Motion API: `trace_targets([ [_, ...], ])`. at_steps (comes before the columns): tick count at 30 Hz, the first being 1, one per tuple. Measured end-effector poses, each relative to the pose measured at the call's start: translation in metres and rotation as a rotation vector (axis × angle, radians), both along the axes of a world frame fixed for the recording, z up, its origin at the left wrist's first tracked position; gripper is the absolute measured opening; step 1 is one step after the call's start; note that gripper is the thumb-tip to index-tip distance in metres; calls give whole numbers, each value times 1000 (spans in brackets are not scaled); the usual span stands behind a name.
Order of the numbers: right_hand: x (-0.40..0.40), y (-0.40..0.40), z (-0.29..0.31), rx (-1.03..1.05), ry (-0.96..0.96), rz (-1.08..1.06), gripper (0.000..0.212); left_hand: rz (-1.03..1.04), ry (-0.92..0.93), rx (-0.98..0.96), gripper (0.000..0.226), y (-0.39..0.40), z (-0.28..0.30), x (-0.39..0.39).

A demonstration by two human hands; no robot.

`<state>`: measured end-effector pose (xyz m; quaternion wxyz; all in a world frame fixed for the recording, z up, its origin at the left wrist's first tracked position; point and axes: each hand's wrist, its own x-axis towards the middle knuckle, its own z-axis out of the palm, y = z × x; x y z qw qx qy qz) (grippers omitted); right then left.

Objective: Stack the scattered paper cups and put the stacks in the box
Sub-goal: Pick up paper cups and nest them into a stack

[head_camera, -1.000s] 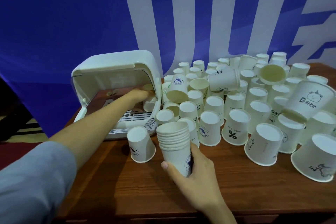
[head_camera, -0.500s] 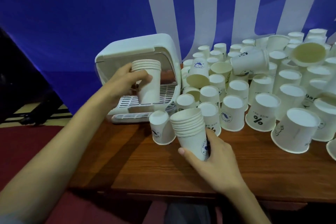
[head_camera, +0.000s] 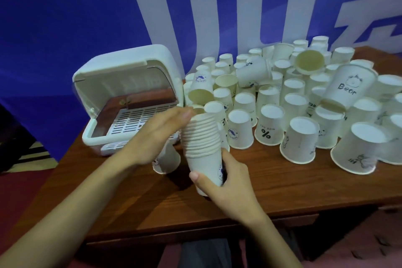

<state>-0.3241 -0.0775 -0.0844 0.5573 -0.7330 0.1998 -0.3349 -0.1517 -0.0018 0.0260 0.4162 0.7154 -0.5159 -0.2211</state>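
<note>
A tall stack of white paper cups (head_camera: 201, 143) stands mouth-up above the table's front, showing many rims. My right hand (head_camera: 226, 183) grips its lower part from the front. My left hand (head_camera: 161, 132) lies against the stack's upper left side, fingers fairly straight and blurred, with the thumb hidden. The white plastic box (head_camera: 91, 137) sits at the table's left with its lid (head_camera: 128, 72) flipped up; only its slatted tray (head_camera: 134, 119) shows inside. Several loose cups (head_camera: 266, 126), mostly upside down, crowd the table's middle and right.
One upside-down cup (head_camera: 167, 161) stands just under my left wrist, between the box and the stack. A large cup marked "Bear" (head_camera: 348, 87) leans on the pile at the right. The brown wooden table (head_camera: 139, 198) ends close in front. A blue and white banner (head_camera: 65, 17) hangs behind.
My left hand took a short stack out of the box and brought it right onto the stack in my right hand, which is now much taller. The camera view shifted.
</note>
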Motion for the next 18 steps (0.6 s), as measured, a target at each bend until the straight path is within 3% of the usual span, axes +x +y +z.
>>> trace_targets([
  [4,0,-1,2,28,-37,-21,37,101,-22,-30,63,2,-16,-1],
  [12,-3,0,0,55,-10,7,37,122,93,-93,64,7,-34,-2],
  [15,-5,-4,-2,88,14,26,33,275,77,-226,53,14,-32,5],
  [18,-15,-7,-2,118,25,26,29,514,-93,-397,37,31,-40,14],
])
